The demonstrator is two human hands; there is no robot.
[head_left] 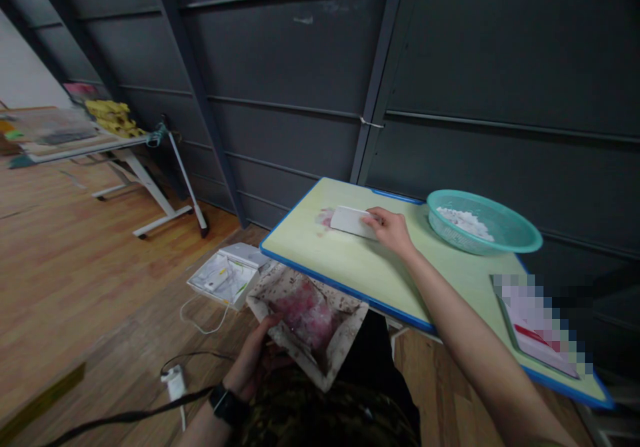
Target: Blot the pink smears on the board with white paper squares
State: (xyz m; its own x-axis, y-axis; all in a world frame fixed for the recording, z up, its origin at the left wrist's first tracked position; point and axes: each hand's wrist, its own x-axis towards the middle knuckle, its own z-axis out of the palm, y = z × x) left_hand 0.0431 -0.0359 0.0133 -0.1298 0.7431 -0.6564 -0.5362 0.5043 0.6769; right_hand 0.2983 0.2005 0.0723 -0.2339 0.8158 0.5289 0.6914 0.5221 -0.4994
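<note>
My right hand is closed on the right end of a flat white scraper, held low over the table. By the scraper's left end lies a smear of pink powder on the pale yellow top. My left hand grips the left side of a stained open box below the table's front edge. Its thumb rests on the rim, and the other fingers are partly hidden beneath. Pink and white powder lies inside the box.
A teal plastic basket with white material stands at the table's back right. Nearer sits a partly pixelated tablet. On the floor are a white box with wires and a power adapter. Another table stands far left.
</note>
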